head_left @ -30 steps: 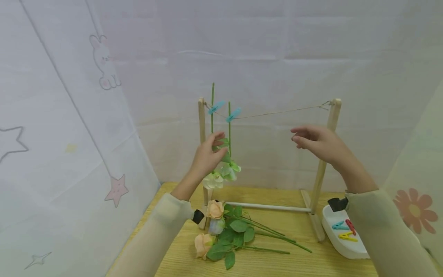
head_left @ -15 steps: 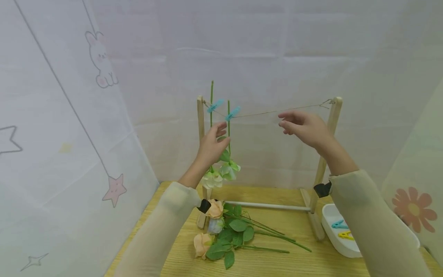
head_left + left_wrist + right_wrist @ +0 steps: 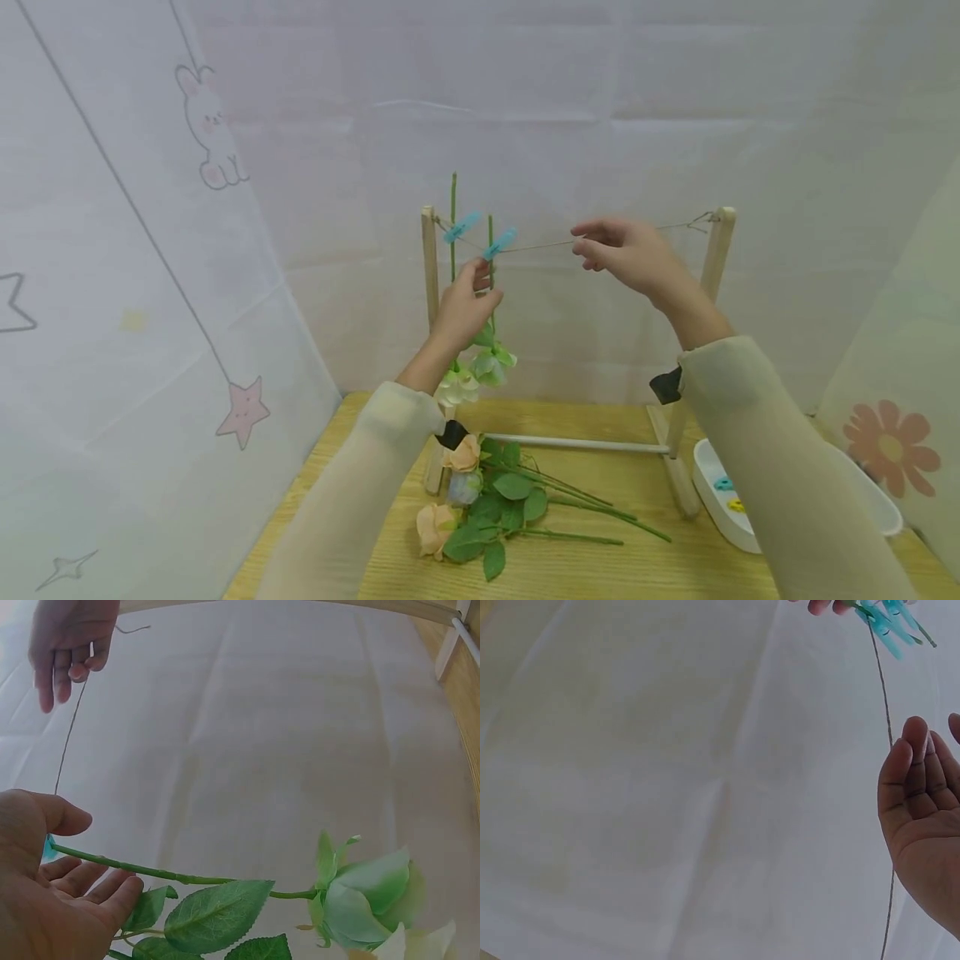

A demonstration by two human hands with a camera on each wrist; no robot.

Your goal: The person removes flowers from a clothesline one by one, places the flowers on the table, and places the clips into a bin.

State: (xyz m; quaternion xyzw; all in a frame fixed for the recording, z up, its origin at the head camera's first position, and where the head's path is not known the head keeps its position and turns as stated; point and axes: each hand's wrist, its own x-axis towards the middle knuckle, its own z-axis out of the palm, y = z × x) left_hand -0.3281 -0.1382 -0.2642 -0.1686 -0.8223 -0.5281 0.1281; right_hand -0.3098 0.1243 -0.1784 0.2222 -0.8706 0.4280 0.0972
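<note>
Left hand (image 3: pixel 467 310), fingers relaxed, beside the stem of a pale green rose (image 3: pixel 492 365), bloom hanging below that hand, blue clothespin (image 3: pixel 500 242) just above its fingertips; right hand (image 3: pixel 628 257), loosely bent, ungripping, at the string (image 3: pixel 540 247), contact unclear.

Booth-like setting, cartoon-printed sheet walls (image 3: pixel 150 250)

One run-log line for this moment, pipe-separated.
left hand: open at stem, contact unclear | right hand: open at string, contact unclear | pale flowers: heads-down, blue pegs | peach flowers: on table
</note>
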